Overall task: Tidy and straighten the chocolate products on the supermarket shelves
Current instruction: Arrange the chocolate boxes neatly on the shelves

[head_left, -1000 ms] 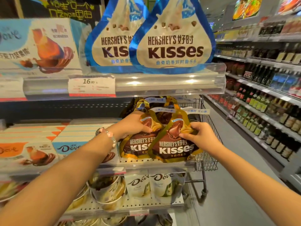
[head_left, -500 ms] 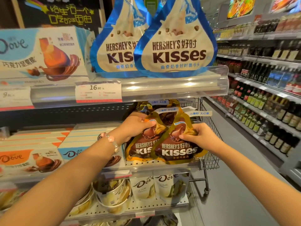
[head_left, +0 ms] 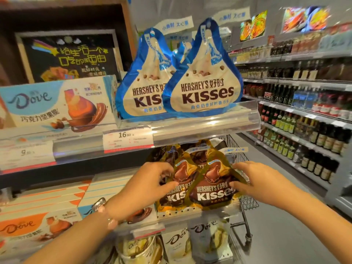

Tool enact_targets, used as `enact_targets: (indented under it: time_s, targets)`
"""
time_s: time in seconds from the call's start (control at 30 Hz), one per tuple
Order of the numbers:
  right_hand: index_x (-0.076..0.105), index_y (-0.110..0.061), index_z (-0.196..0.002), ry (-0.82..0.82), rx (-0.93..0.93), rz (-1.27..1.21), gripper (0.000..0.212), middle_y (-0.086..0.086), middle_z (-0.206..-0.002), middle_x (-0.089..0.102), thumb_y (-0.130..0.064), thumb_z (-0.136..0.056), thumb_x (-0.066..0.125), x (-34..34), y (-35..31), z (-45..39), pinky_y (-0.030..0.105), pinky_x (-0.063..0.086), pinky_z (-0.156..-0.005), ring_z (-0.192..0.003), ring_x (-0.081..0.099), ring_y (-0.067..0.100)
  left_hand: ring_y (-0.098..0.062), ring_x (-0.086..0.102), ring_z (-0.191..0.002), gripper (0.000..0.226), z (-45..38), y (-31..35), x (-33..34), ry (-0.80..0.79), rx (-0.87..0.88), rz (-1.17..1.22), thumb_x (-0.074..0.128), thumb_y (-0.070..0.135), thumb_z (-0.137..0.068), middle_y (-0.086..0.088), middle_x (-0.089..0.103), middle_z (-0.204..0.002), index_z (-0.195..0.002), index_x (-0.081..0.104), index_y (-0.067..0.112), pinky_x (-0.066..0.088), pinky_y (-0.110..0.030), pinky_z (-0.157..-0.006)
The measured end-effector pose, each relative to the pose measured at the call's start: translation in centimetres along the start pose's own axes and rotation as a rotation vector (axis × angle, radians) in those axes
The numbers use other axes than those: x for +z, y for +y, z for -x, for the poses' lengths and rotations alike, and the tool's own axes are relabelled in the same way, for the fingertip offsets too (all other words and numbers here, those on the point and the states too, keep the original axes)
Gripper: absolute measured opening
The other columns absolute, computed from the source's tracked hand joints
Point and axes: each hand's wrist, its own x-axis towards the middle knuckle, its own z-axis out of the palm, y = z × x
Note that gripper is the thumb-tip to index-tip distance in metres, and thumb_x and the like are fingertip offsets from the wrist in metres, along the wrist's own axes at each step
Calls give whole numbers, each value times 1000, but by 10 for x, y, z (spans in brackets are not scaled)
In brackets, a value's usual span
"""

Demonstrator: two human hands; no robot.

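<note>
Two gold-and-brown Hershey's Kisses bags stand side by side on the middle shelf (head_left: 179, 213). My left hand (head_left: 146, 184) grips the left edge of the left gold bag (head_left: 176, 189). My right hand (head_left: 257, 181) pinches the right edge of the right gold bag (head_left: 211, 189), which overlaps the left one. More gold bags stand behind them. On the shelf above, two blue-and-cream Kisses bags (head_left: 202, 80) stand upright behind a clear rail (head_left: 205, 121).
Dove boxes (head_left: 55, 103) fill the upper shelf's left, more Dove boxes (head_left: 38, 221) the middle shelf's left. Dove tubs and pouches (head_left: 207, 239) sit on the shelf below. A wire shopping cart (head_left: 245, 199) stands behind the shelf end. Bottle shelves (head_left: 304, 119) line the aisle's right side.
The view has tilted up, so the shelves sit lower in frame. Both hands stay on the two front gold bags, with the right hand now lower on its bag's edge.
</note>
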Motion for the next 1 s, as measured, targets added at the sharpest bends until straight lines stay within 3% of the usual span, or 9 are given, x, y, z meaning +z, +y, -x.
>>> enact_targets:
  time_s: [0.13,0.23,0.33,0.47,0.6,0.67,0.8,0.9,1.0]
  targets:
    - [59,-41,-105,50,-135,-184,22,-18,-92,65,-49,-84,57,-45,-24,14,22,53,-72,-82,60,-3,7,59,-85,27,13,22,-31,-71,134,6,64,45,-80,22,64,-91,-105,65,35,50,-15,-75]
    - [60,-43,-96,186,-230,-412,16,-18,-81,67,-41,-80,60,-81,-45,16,20,54,-68,-75,62,-4,5,60,-79,23,9,41,-66,30,220,47,65,37,-81,20,64,-81,-104,65,35,48,-12,-68]
    - [63,-35,-98,394,-339,-567,20,-14,-82,67,-29,-79,63,-108,-57,5,17,53,-71,-78,63,-1,0,60,-76,20,-4,53,-99,250,317,-16,66,26,-82,16,65,-81,-101,66,27,47,-15,-66]
    - [60,-23,-106,694,-357,-564,28,-13,-97,60,-12,-81,67,-130,-61,-28,18,52,-78,-84,58,1,-7,54,-84,30,-32,57,-132,458,371,-156,68,16,-81,10,57,-93,-110,61,16,45,-24,-78]
    - [45,-15,-128,915,-276,-459,61,-3,-121,46,-25,-76,75,-147,-58,-60,18,35,-92,-109,43,6,-9,43,-101,51,-63,52,-153,614,251,-202,74,18,-77,7,40,-107,-121,47,14,33,-22,-85]
    - [40,-20,-131,835,-202,-557,74,-4,-120,48,-34,-70,79,-155,-56,-73,23,37,-92,-110,45,8,-9,41,-102,64,-77,52,-158,634,110,-95,78,26,-73,5,39,-111,-124,42,14,33,-22,-83]
    - [55,-24,-113,639,-183,-673,56,-10,-104,57,-42,-66,79,-167,-52,-94,29,48,-86,-98,55,9,-14,50,-99,74,-97,57,-166,524,-172,179,80,34,-70,1,48,-111,-128,38,12,43,-28,-79]
    - [58,-23,-109,549,-148,-735,55,-9,-102,61,-45,-63,81,-175,-46,-104,25,47,-75,-92,59,9,-17,69,-82,44,-104,62,-166,432,-219,476,76,28,-76,-8,69,-100,-110,57,7,58,-32,-70]
    - [69,-16,-97,272,-193,-784,39,-2,-88,74,-42,-69,77,-179,-41,-110,31,57,-73,-82,71,16,-16,71,-71,17,-107,68,-161,447,-207,599,70,27,-83,-8,73,-83,-88,68,10,57,-28,-62]
